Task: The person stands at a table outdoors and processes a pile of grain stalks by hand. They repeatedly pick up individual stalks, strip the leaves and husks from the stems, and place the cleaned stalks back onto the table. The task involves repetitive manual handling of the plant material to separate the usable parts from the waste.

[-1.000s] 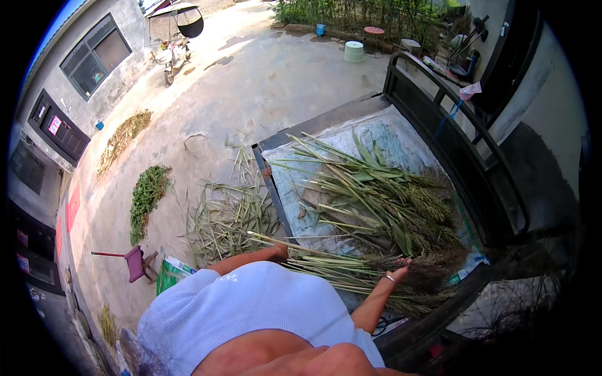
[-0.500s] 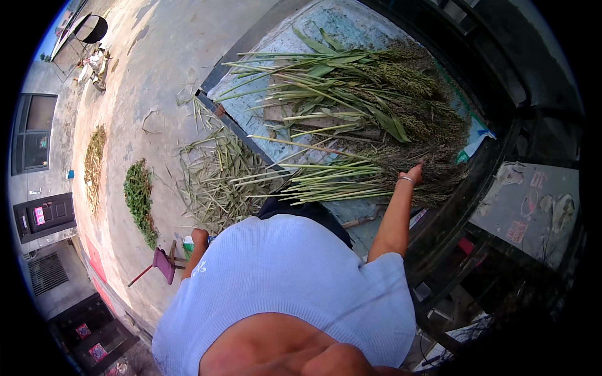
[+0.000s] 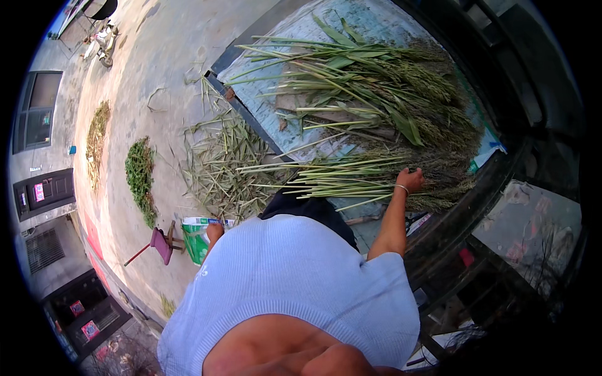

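A layer of long green stalks with feathery seed heads, like broomcorn (image 3: 351,170), lies across a pale blue sheet (image 3: 251,109). The cut stems point left and the darker heads right. My right hand (image 3: 411,180), with a bangle at its wrist, is over the nearest bundle where stems meet heads. Its fingers are curled in and closed on stalks; exactly how many cannot be made out. Low at my left side, my left hand (image 3: 214,232) looks closed, right beside a green and white bag (image 3: 197,238). Whether it holds the bag's edge is hidden.
Stripped leaves (image 3: 226,169) litter the concrete left of the sheet. Beyond them are a green plant heap (image 3: 139,178), a dry heap (image 3: 97,141) and a small purple-seated stool (image 3: 161,245). A dark metal frame (image 3: 495,169) runs along the right. A motorbike (image 3: 101,45) stands far off.
My right hand has drawn slightly nearer me and its fingers have curled. A stalk now slants out at the bundle's near side. My left hand has shifted rightward, and more of the bag shows.
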Tool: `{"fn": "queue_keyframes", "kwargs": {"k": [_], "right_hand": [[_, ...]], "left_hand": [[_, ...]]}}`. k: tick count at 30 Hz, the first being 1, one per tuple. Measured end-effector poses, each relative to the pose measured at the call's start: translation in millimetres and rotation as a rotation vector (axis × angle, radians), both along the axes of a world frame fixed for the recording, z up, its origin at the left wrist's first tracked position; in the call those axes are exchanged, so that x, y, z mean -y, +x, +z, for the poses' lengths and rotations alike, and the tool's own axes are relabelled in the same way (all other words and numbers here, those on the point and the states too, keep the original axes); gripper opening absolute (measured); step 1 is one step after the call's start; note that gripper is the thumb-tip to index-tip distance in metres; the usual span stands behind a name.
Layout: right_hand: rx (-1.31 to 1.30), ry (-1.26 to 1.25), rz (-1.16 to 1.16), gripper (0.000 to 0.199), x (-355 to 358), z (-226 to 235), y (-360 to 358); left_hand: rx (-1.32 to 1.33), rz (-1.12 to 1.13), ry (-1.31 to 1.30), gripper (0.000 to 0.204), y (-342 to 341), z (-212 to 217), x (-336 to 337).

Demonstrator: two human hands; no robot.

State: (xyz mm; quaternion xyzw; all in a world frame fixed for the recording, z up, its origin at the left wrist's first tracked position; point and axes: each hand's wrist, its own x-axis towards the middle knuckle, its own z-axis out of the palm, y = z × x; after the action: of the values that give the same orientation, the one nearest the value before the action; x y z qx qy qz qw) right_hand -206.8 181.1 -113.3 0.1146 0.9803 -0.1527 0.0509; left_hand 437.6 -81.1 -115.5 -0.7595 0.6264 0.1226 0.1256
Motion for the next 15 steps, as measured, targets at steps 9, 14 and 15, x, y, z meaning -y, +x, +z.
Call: {"fn": "queue_keyframes", "kwargs": {"k": [9,14,15], "right_hand": [[0.421,-0.289,0.534,0.026,157,-104,42],[0.61,-0.037,0.66,0.028,189,-115,59],[0.654,0.087,0.752,0.026,187,-111,69]], "left_hand": [[-0.501,0.106,0.214,0.018,-40,28,-24],[-0.688,0.167,0.22,0.013,-21,32,-26],[-0.767,0.304,0.22,0.011,-39,43,-37]]}}
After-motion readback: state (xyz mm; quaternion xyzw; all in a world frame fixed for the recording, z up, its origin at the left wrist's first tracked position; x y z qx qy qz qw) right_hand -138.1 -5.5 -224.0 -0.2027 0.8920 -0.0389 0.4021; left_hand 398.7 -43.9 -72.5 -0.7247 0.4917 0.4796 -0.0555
